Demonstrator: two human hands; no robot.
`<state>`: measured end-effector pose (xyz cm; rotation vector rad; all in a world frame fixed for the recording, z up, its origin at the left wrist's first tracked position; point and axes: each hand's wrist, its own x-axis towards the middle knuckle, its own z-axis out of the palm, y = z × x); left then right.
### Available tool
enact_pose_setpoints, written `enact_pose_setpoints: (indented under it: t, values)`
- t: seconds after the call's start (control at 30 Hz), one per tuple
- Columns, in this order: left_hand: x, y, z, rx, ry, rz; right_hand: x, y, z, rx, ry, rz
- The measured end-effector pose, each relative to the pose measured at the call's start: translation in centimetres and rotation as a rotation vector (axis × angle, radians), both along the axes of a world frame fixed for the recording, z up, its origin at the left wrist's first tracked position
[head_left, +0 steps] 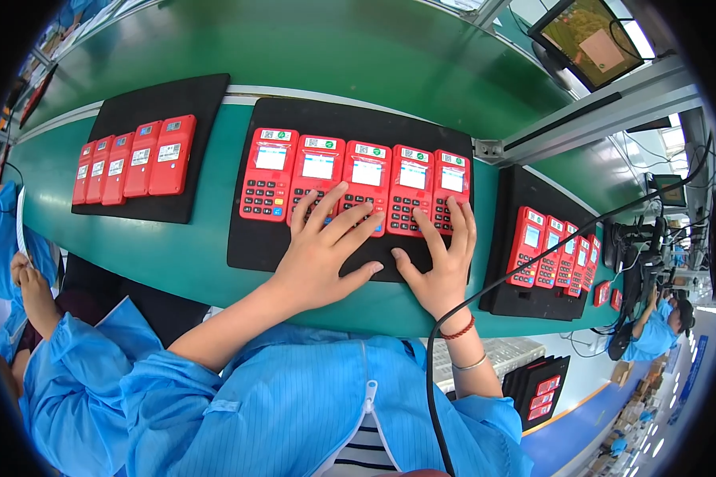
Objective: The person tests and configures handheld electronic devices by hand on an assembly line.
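Several red card payment terminals stand side by side, face up with lit screens, on a black foam mat. My left hand lies with spread fingers over the keypads of the second terminal and the third terminal from the left. Over the keypads of the fourth terminal and the rightmost terminal are the fingers of my right hand, thumb apart. Neither hand grips anything. The leftmost terminal is uncovered, its keypad fully in sight.
Left, more terminals lie back side up on a black mat. Right, another mat carries terminals face up. A black cable crosses my right side. A co-worker's hand is at far left. A metal post rises behind.
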<state>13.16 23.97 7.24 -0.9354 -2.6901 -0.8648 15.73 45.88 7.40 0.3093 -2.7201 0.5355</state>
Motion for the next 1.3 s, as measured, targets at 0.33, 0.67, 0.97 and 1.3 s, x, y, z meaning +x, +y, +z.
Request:
enact_pose_setpoints:
  t: [0.33, 0.67, 0.97, 1.3]
  values:
    - [-0.2, 0.1, 0.0, 0.028, 0.059, -0.036, 0.2, 0.3, -0.4, -0.013, 0.075, 0.005]
    - [0.0, -0.2, -0.4, 0.182, 0.152, -0.027, 0.3, 0.4, -0.4, -0.036, 0.144, 0.028]
    - [0.3, -0.2, -0.8, 0.143, 0.164, -0.025, 0.6, 1.0, -0.6, -0.1, 0.2, -0.082]
    - [0.2, -0.3, -0.7, 0.218, 0.155, -0.034, 1.8, 2.7, -0.9, -0.058, 0.166, -0.236]
